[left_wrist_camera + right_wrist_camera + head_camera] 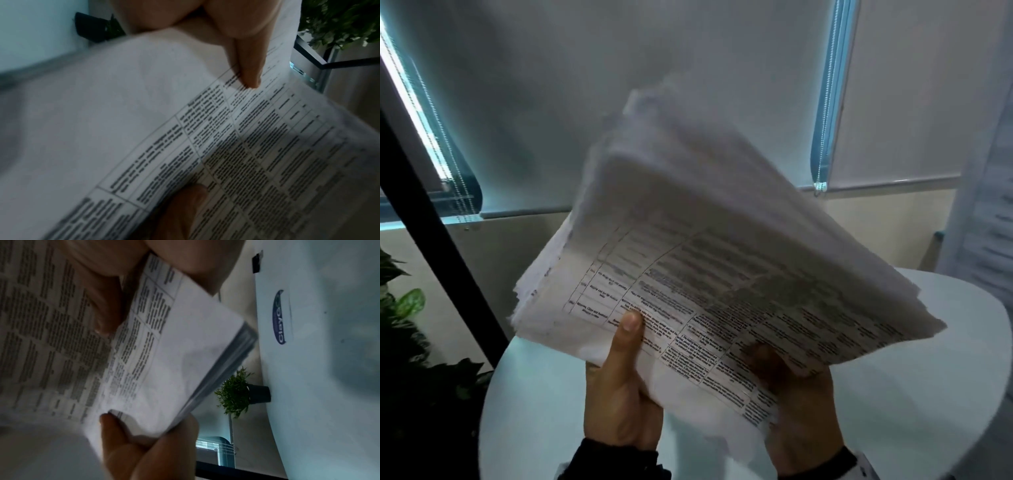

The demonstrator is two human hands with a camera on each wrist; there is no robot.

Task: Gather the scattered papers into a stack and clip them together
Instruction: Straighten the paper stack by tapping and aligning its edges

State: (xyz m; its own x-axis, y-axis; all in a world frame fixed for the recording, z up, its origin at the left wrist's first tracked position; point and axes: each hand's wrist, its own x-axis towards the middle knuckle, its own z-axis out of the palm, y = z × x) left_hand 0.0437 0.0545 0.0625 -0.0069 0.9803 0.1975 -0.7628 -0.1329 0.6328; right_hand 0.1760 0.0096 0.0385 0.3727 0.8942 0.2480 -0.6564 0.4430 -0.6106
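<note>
I hold a thick stack of printed papers [705, 274] tilted up above the round white table [928, 377]; its edges are uneven and its far end is blurred. My left hand [619, 383] grips the near left edge, thumb on the top sheet, fingers underneath. My right hand [804, 418] grips the near right edge, and its thumb shows as a dark shape through the top sheet. The right wrist view has my right hand [107, 305] on the stack [174, 353], and a black binder clip [256, 262] lying on the table away from both hands.
A small green plant in a black pot [259, 394] stands on the table [329, 386], near a blue oval sticker [280, 318]. A black frame post [431, 240] and leafy plants [407, 308] are to the left. Window blinds hang behind.
</note>
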